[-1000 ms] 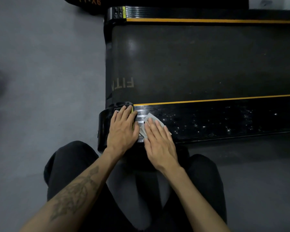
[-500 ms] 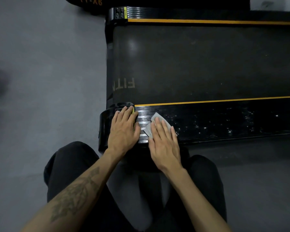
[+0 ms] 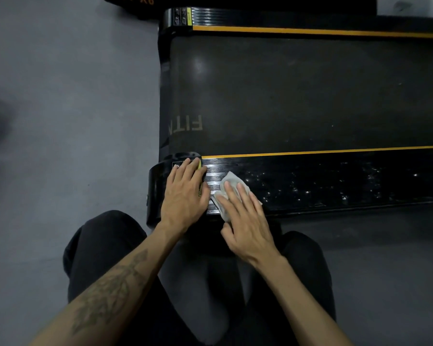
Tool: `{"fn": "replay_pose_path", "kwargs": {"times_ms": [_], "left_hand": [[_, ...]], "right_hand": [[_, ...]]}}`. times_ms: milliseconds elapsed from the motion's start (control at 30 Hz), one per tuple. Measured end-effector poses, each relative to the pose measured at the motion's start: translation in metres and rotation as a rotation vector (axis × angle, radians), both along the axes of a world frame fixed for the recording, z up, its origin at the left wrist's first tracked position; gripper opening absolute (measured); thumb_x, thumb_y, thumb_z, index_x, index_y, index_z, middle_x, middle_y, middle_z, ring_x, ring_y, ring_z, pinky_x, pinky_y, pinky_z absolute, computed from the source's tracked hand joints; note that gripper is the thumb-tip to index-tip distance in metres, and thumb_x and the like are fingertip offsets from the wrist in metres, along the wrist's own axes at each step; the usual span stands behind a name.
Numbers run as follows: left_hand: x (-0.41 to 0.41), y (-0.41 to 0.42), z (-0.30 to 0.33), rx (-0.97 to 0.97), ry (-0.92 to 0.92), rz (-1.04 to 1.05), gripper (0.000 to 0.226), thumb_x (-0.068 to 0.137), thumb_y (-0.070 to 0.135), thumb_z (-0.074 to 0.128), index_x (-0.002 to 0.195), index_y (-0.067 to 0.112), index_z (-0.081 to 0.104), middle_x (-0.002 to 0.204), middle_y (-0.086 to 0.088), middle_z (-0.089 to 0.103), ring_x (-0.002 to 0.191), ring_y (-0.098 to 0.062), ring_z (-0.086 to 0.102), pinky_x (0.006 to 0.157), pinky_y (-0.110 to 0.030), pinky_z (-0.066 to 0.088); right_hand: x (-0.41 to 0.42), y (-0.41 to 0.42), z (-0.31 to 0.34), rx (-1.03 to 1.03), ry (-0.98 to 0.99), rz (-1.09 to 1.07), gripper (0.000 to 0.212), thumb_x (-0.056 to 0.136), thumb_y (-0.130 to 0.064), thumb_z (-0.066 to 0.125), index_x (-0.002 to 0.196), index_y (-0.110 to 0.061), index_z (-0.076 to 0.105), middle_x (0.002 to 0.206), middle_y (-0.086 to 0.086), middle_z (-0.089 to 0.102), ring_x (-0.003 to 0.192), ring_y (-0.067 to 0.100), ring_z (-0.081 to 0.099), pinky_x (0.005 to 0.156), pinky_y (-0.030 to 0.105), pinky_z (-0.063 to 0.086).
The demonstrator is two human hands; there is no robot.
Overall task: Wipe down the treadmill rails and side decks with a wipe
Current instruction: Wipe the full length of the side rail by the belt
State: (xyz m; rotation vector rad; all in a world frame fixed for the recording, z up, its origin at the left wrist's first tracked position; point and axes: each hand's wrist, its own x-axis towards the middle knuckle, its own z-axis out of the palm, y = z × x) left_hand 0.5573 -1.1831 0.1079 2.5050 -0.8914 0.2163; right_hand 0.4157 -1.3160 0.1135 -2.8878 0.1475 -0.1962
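Observation:
A black treadmill lies across the view, its near side deck (image 3: 335, 181) dotted with shiny wet specks and edged by an orange stripe. My right hand (image 3: 245, 221) presses a pale grey wipe (image 3: 231, 181) flat against the ribbed left part of that deck with straight fingers. My left hand (image 3: 185, 193) rests flat on the deck's rounded end cap (image 3: 155, 186), just left of the wipe, fingers straight. The far side deck (image 3: 310, 20) runs along the top of the view.
The dark running belt (image 3: 298, 96) lies between the two decks. Grey floor (image 3: 68, 108) spreads to the left and lower right. My knees in dark trousers (image 3: 105, 245) are close under the near deck. Another black machine base (image 3: 135, 1) sits at the top.
My right hand has slid the wipe a little to the right along the near deck. My left hand has stayed on the end cap.

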Motion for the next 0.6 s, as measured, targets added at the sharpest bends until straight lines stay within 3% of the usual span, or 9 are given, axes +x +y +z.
{"fn": "replay_pose_path", "kwargs": {"times_ms": [233, 433, 600], "left_hand": [[0.0, 0.001, 0.0, 0.007, 0.017, -0.002, 0.049, 0.097, 0.033, 0.043, 0.138, 0.012, 0.061, 0.153, -0.01, 0.052, 0.147, -0.026, 0.04, 0.125, -0.048, 0.027], [0.0, 0.001, 0.0, 0.011, 0.031, -0.003, 0.05, 0.098, 0.034, 0.042, 0.139, 0.013, 0.06, 0.154, -0.009, 0.05, 0.148, -0.025, 0.039, 0.125, -0.049, 0.026], [0.0, 0.001, 0.001, 0.015, 0.032, -0.002, 0.049, 0.098, 0.033, 0.045, 0.139, 0.012, 0.061, 0.154, -0.009, 0.05, 0.148, -0.024, 0.038, 0.125, -0.048, 0.025]], "right_hand": [[0.014, 0.002, 0.004, -0.014, 0.031, -0.087, 0.066, 0.095, -0.032, 0.033, 0.16, -0.017, 0.035, 0.17, 0.004, 0.021, 0.158, 0.02, 0.016, 0.128, 0.039, 0.006], [0.007, 0.014, 0.0, 0.015, -0.023, -0.105, 0.064, 0.097, -0.03, 0.037, 0.157, -0.008, 0.04, 0.165, 0.011, 0.033, 0.155, 0.026, 0.027, 0.124, 0.043, 0.02], [0.03, 0.001, 0.002, -0.021, 0.023, -0.09, 0.062, 0.101, -0.031, 0.028, 0.159, -0.011, 0.036, 0.168, 0.006, 0.027, 0.156, 0.023, 0.023, 0.126, 0.04, 0.011]]}}
